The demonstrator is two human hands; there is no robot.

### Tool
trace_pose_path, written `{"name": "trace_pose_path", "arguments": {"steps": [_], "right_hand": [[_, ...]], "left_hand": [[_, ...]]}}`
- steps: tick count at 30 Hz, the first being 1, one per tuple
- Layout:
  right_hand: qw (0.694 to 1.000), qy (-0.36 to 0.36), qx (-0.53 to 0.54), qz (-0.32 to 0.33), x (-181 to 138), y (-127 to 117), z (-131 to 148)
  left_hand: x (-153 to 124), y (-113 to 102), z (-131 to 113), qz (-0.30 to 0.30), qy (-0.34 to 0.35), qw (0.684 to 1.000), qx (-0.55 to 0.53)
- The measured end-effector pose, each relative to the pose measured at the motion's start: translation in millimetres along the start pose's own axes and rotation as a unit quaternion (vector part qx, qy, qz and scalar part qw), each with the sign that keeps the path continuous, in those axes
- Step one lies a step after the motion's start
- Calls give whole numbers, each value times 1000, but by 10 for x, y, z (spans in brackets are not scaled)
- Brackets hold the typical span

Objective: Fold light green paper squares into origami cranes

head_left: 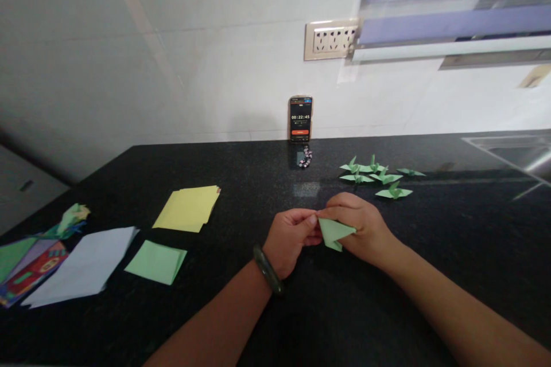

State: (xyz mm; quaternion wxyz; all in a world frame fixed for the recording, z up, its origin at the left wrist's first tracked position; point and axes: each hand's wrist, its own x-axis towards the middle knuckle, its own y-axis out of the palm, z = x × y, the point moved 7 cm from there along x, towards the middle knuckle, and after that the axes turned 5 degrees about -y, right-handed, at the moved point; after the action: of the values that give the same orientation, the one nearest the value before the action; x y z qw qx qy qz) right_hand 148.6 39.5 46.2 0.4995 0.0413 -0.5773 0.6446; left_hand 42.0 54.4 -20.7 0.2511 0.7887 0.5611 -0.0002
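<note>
A partly folded piece of light green origami paper (333, 233) is held above the dark counter, its pointed flaps facing me. My left hand (295, 239), with a dark bangle on the wrist, pinches its left tip between thumb and fingers. My right hand (360, 226) is closed around the paper from the right and behind, its fingertips meeting the left ones at the upper corner. Part of the paper is hidden by the right fingers. Beyond the right hand, several folded green paper cranes (394, 191) rest on the counter.
At left lie a green paper stack (156, 262), a yellow stack (186, 209), white sheets (84, 266) and a colourful packet (37, 266). A phone (300, 119) showing a timer leans on the wall, a beaded bracelet (306, 157) before it. A sink (516, 152) is at far right.
</note>
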Motion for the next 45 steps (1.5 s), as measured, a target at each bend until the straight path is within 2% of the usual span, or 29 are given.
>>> {"name": "trace_pose_path", "arguments": {"steps": [5,10,15,22,24,26,28,30,33,35,38,42,45], "right_hand": [[1000,8,-13,12,8,17,21],[1000,-12,-13,-8,30,-2,71],[999,-19,36,2,27,22,87],[993,18,117,12,48,30,77],[986,56,156,-3,37,30,24],[967,149,201,-42,-5,25,-101],[932,257,244,-71,-79,55,-223],[909,313,271,-44,-115,141,-247],[917,317,239,26,-100,242,-204],[925,316,210,22,-92,239,-215],[923,323,205,-40,-101,173,-279],[924,309,196,-107,-106,55,-308],[935,274,205,-91,-65,42,-237]], "left_hand": [[-9,41,3,28,-23,997,-67],[-27,69,74,34,-113,989,-95],[-12,40,65,34,-107,988,-107],[-8,-8,50,6,-96,990,-103],[-4,-26,27,-7,-79,991,-104],[3,-52,-7,-26,-53,992,-107],[9,-74,-55,-42,-17,992,-115],[12,-94,-108,-55,27,990,-129],[13,-122,-156,-68,76,985,-142],[14,-137,-155,-76,85,985,-127],[11,-147,-127,-94,73,991,-62],[2,-5,-99,-29,49,997,42],[-21,44,-104,-18,47,995,86]]}}
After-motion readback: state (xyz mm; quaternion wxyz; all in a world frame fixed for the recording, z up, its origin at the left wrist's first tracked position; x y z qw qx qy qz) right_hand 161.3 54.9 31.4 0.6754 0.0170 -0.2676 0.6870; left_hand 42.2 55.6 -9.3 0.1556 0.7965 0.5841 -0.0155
